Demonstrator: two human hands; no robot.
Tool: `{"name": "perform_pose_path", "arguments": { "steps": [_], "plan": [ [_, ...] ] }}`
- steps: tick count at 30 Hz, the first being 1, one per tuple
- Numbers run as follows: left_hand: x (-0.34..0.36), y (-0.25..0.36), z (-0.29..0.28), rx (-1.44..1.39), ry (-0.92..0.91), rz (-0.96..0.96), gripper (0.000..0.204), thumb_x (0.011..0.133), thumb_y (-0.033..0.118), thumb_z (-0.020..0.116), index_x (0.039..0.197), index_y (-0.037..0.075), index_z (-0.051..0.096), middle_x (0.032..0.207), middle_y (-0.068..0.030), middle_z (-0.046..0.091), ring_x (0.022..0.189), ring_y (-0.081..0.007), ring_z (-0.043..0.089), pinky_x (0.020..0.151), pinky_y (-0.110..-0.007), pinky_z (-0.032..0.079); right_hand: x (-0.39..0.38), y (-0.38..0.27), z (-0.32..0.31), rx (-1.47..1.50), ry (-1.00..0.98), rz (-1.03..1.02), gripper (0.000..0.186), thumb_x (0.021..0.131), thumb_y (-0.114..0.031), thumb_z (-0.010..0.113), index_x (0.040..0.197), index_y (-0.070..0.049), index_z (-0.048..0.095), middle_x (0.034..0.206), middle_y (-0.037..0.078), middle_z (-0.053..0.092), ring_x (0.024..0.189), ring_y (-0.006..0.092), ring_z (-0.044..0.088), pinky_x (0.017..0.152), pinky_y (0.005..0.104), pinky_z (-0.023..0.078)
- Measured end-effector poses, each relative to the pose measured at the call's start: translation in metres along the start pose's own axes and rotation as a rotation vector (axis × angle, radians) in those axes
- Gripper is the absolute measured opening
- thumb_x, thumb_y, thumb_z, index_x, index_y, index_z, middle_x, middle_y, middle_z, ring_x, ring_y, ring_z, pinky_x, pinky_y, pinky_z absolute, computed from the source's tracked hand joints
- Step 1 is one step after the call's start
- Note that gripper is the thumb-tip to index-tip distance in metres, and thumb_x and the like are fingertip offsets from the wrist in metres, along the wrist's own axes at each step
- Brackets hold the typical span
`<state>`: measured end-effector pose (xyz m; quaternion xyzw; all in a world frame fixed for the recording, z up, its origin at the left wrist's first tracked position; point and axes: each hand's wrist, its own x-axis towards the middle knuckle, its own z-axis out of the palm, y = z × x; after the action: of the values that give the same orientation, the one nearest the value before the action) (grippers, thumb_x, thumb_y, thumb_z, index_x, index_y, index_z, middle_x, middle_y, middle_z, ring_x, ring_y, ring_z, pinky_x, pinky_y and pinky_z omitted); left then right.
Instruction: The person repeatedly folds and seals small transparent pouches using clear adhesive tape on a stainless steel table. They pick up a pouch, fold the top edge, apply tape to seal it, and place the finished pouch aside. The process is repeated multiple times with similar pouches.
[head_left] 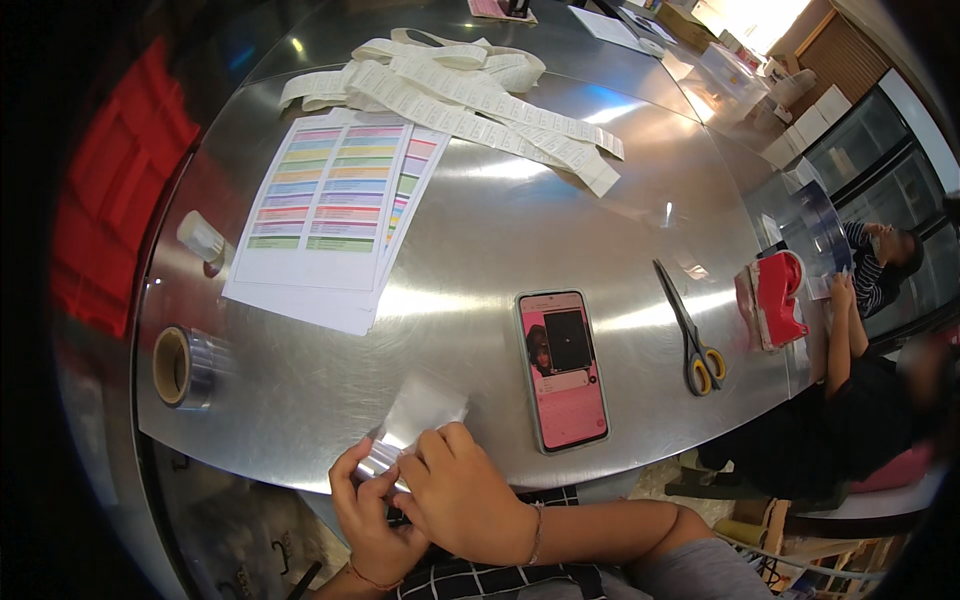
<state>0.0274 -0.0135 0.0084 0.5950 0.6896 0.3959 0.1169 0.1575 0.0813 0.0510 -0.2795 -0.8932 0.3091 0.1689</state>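
At the near edge of the steel table, both my hands are closed on a transparent plastic piece (425,408), which looks like a small bag or a strip of film. My left hand (365,510) pinches its lower left part, where the plastic shines in folds. From the right, my right hand (465,492) reaches across and grips it with bent fingers. Its upper end sticks out over the tabletop, slightly blurred. Right of my hands lies a phone (567,400) with a lit pink screen. Farther right are open scissors (688,335) with grey and yellow handles.
Color-striped printed sheets (325,200) and long white label strips (450,85) lie farther back. On the left are a roll of transparent tape (178,368), a small white-capped container (203,238) and a red crate (120,190). A red tape dispenser (780,300) stands right, near another person (850,350).
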Motion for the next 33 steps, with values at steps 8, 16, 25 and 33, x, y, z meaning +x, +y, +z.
{"name": "perform_pose_path", "arguments": {
  "steps": [8, 16, 25, 33],
  "plan": [
    [0.011, -0.002, -0.011, 0.018, -0.023, 0.070, 0.036, 0.070, 0.013, 0.080, 0.100, 0.001, 0.064, 0.128, -0.0253, 0.056, 0.109, -0.0381, 0.063, 0.085, -0.043, 0.055, 0.006, -0.003, -0.011, -0.122, -0.067, -0.112, 0.034, 0.086, -0.023, 0.072, 0.102, 0.006, 0.065, 0.101, 0.017, 0.060, 0.098, 0.0338, 0.051, 0.088, 0.0423, 0.044],
    [0.011, -0.020, -0.014, -0.184, -0.105, 0.042, 0.088, 0.065, 0.019, 0.092, 0.137, 0.004, 0.043, 0.126, -0.0237, 0.062, 0.109, -0.0360, 0.066, 0.089, -0.043, 0.055, 0.063, 0.152, -0.148, -0.639, 0.326, 0.063, 0.026, 0.087, -0.016, 0.066, 0.107, 0.001, 0.066, 0.107, 0.019, 0.065, 0.105, 0.0395, 0.060, 0.095, 0.0473, 0.048],
    [0.022, -0.028, -0.027, -0.253, -0.216, 0.057, 0.104, 0.063, 0.024, 0.095, 0.147, 0.005, 0.036, 0.128, -0.0135, 0.067, 0.113, -0.0297, 0.067, 0.097, -0.040, 0.053, 0.106, 0.289, -0.235, -0.396, 0.040, 0.666, 0.058, 0.072, -0.032, 0.089, 0.112, -0.002, 0.059, 0.107, 0.021, 0.069, 0.101, 0.0384, 0.066, 0.089, 0.0437, 0.051],
    [0.028, -0.028, -0.031, -0.266, -0.249, 0.046, 0.093, 0.064, 0.024, 0.094, 0.142, 0.006, 0.046, 0.130, -0.0113, 0.067, 0.118, -0.0329, 0.065, 0.098, -0.039, 0.053, 0.100, 0.214, -0.262, -0.383, 0.084, 0.191, 0.022, 0.079, 0.012, 0.049, 0.096, 0.000, 0.057, 0.078, 0.005, 0.053, 0.076, 0.0145, 0.055, 0.070, 0.0299, 0.048]
  ]
}}
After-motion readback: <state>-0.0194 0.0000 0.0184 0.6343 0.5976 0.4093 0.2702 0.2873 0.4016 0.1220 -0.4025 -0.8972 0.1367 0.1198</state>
